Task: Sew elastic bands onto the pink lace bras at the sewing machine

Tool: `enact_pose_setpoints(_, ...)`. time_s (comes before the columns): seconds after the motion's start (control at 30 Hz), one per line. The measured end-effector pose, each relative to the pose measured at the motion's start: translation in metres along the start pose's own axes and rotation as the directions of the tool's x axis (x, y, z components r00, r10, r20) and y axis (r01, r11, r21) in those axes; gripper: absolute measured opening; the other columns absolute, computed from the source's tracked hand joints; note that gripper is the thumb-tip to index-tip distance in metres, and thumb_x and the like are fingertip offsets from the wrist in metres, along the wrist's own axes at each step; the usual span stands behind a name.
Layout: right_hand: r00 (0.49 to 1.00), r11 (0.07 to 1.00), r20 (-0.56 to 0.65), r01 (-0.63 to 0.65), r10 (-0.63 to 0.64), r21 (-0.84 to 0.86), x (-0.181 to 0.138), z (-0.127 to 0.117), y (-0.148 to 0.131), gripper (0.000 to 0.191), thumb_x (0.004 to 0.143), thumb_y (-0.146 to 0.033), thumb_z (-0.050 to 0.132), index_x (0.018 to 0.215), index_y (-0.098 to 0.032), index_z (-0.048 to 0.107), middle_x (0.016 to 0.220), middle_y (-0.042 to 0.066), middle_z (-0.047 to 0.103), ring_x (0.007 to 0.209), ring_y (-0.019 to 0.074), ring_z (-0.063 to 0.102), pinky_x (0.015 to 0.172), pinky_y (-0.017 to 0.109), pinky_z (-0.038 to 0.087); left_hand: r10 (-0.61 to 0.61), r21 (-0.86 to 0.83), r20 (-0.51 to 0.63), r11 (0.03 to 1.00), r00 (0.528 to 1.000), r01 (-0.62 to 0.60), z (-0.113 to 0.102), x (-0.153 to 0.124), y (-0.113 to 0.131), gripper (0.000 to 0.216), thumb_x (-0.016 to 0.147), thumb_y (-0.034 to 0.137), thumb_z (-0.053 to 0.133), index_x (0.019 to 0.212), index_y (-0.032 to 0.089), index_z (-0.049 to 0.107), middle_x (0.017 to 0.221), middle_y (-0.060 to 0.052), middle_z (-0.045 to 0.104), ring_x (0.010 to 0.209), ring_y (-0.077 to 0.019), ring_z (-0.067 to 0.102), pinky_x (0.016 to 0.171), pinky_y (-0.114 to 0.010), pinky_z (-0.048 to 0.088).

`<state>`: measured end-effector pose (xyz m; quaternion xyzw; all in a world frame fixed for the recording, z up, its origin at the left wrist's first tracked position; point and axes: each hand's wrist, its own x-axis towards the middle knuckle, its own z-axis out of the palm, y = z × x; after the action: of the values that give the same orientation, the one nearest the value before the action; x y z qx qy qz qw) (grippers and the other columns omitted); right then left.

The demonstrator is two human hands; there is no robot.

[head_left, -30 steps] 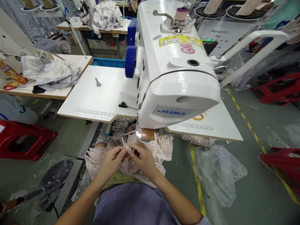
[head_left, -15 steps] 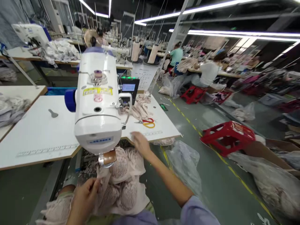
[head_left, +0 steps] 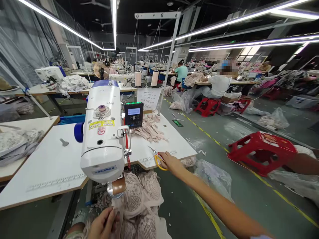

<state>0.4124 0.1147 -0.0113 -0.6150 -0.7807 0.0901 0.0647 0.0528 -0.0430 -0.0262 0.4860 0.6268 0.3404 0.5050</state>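
Note:
Scissors (head_left: pixel 159 162) with yellow and red handles lie at the front edge of the white table, blades pointing up and left. My right hand (head_left: pixel 169 162) is closed around their handles. Low in the view, my left hand (head_left: pixel 104 223) pinches the edge of a pale pink lace bra (head_left: pixel 133 196). More lace cups of the same colour hang below the machine. Above them stands a white sewing machine (head_left: pixel 102 132), its lower end over the bra's top edge.
A control panel (head_left: pixel 134 114) and a bundle of pink strips (head_left: pixel 149 131) sit right of the machine. A red stool (head_left: pixel 261 151) and plastic bags (head_left: pixel 214 179) are on the floor at right. Co-workers sit behind, one in a white shirt (head_left: pixel 219 85).
My right hand has reached the scissors and taken their handles; the scissors have shifted toward the table's front edge. My left hand still pinches the bra. The camera view has tilted up.

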Motion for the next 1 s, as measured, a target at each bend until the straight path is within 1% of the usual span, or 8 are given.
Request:
enact_pose_setpoints(0.07, 0.999, 0.993, -0.009, 0.040, -0.039, 0.115, -0.041, 0.005, -0.018, 0.035, 0.095, -0.025, 0.045, 0.128, -0.016, 0.051, 0.114, 0.013, 0.064, 0.097, 0.0229, 0.064, 0.081, 0.033, 0.049, -0.035, -0.037, 0.024, 0.999, 0.999, 0.036, -0.003, -0.005, 0.014, 0.057, 0.079, 0.073, 0.056, 0.092, 0.018, 0.068, 0.073, -0.004, 0.069, 0.064, -0.0187, 0.059, 0.062, -0.028, 0.048)
enact_pose_setpoints(0.17, 0.990, 0.909, 0.026, 0.115, -0.137, 0.400, -0.101, 0.014, -0.058, 0.037, 0.085, -0.030, 0.059, 0.121, -0.022, 0.055, 0.113, 0.009, 0.065, 0.097, 0.0237, 0.064, 0.082, 0.035, 0.052, -0.071, -0.222, 0.075, 0.971, 0.995, 0.086, -0.005, -0.010, 0.036, 0.047, 0.079, 0.063, 0.064, 0.083, 0.016, 0.065, 0.079, -0.004, 0.067, 0.066, -0.0149, 0.056, 0.062, -0.025, 0.047)
enact_pose_setpoints(0.23, 0.969, 0.852, 0.092, 0.153, -0.228, 0.500, -0.130, 0.021, -0.085, 0.043, 0.079, -0.027, 0.064, 0.121, -0.024, 0.055, 0.114, 0.008, 0.065, 0.091, 0.0229, 0.065, 0.078, 0.035, 0.053, -0.106, -0.365, 0.112, 0.920, 0.988, 0.141, -0.005, -0.011, 0.044, 0.042, 0.080, 0.058, 0.066, 0.079, 0.016, 0.063, 0.077, -0.003, 0.064, 0.063, -0.0122, 0.053, 0.059, -0.023, 0.044)
enact_pose_setpoints(0.3, 0.954, 0.814, 0.101, 0.183, -0.283, 0.551, -0.147, 0.028, -0.109, 0.044, 0.079, -0.024, 0.064, 0.122, -0.026, 0.054, 0.115, 0.008, 0.065, 0.084, 0.0213, 0.065, 0.071, 0.033, 0.054, -0.129, -0.401, 0.112, 0.901, 0.985, 0.164, -0.006, -0.012, 0.047, 0.040, 0.081, 0.055, 0.065, 0.079, 0.016, 0.063, 0.077, -0.002, 0.063, 0.062, -0.0108, 0.051, 0.059, -0.022, 0.043)
enact_pose_setpoints(0.47, 0.948, 0.770, -0.047, 0.283, -0.314, 0.572, -0.142, 0.040, -0.143, 0.040, 0.083, -0.024, 0.062, 0.122, -0.024, 0.053, 0.118, 0.011, 0.064, 0.100, 0.0255, 0.064, 0.077, 0.036, 0.055, -0.127, -0.355, 0.103, 0.922, 0.987, 0.156, -0.010, -0.018, 0.048, 0.034, 0.087, 0.049, 0.062, 0.083, 0.015, 0.066, 0.080, -0.003, 0.064, 0.068, -0.0122, 0.053, 0.064, -0.023, 0.045)
enact_pose_setpoints(0.73, 0.925, 0.762, -0.043, 0.337, -0.378, 0.553, -0.119, 0.041, -0.164, 0.044, 0.083, -0.021, 0.064, 0.125, -0.022, 0.052, 0.119, 0.011, 0.064, 0.106, 0.0268, 0.063, 0.085, 0.042, 0.054, -0.054, -0.104, 0.136, 0.992, 0.989, 0.068, -0.013, -0.020, 0.047, 0.031, 0.092, 0.041, 0.049, 0.081, 0.016, 0.064, 0.079, -0.003, 0.066, 0.069, -0.0148, 0.056, 0.066, -0.026, 0.045)
enact_pose_setpoints(0.87, 0.910, 0.749, -0.044, 0.366, -0.412, 0.552, -0.118, 0.043, -0.161, 0.042, 0.086, -0.020, 0.063, 0.126, -0.023, 0.052, 0.120, 0.011, 0.065, 0.106, 0.0260, 0.064, 0.085, 0.040, 0.054, -0.076, -0.105, 0.149, 0.990, 0.986, 0.093, -0.013, -0.018, 0.042, 0.027, 0.091, 0.036, 0.048, 0.079, 0.016, 0.062, 0.078, -0.003, 0.065, 0.067, -0.0146, 0.055, 0.063, -0.025, 0.042)
enact_pose_setpoints(1.0, 0.916, 0.732, 0.055, 0.281, -0.398, 0.621, -0.121, 0.044, -0.151, 0.035, 0.090, -0.020, 0.058, 0.125, -0.025, 0.054, 0.113, 0.008, 0.068, 0.099, 0.0222, 0.067, 0.081, 0.033, 0.055, -0.091, -0.127, 0.167, 0.985, 0.982, 0.113, -0.013, -0.018, 0.046, 0.022, 0.090, 0.028, 0.045, 0.078, 0.017, 0.060, 0.077, -0.001, 0.062, 0.067, -0.0133, 0.051, 0.062, -0.024, 0.039)
